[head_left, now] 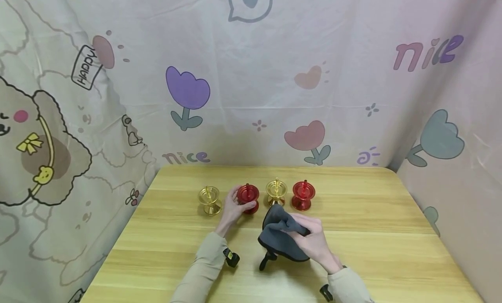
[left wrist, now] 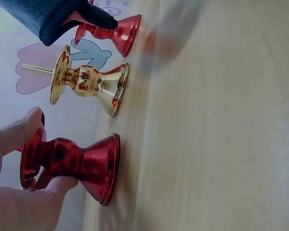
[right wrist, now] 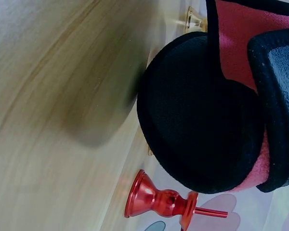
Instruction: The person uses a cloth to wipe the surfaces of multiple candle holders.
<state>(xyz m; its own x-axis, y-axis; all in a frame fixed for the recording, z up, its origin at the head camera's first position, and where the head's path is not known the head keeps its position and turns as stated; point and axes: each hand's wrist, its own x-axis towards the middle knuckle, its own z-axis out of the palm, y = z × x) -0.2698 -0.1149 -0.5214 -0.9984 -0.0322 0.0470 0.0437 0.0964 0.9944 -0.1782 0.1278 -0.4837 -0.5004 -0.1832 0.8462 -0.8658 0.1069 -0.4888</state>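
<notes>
My left hand [head_left: 232, 210] holds a shiny red candle holder [head_left: 248, 194], thumb and fingers around its upper dish. In the left wrist view this red holder [left wrist: 70, 159] stands on its flared base, the fingertips at the dish and stem. My right hand [head_left: 313, 237] pinches a bunched dark grey-blue cloth [head_left: 279, 240] with black edging, its lower part hanging over the table. A pink reverse side of the cloth [right wrist: 197, 115] shows in the right wrist view, where the cloth hides the hand. Just behind the cloth stands a gold candle holder [head_left: 276, 189] with a central spike.
Another red candle holder [head_left: 303, 197] stands to the right of that gold one. A second gold holder [head_left: 209, 198] is left of my left hand. The holders form a row on the wooden table [head_left: 164, 250]. A printed curtain [head_left: 243, 68] hangs behind the table.
</notes>
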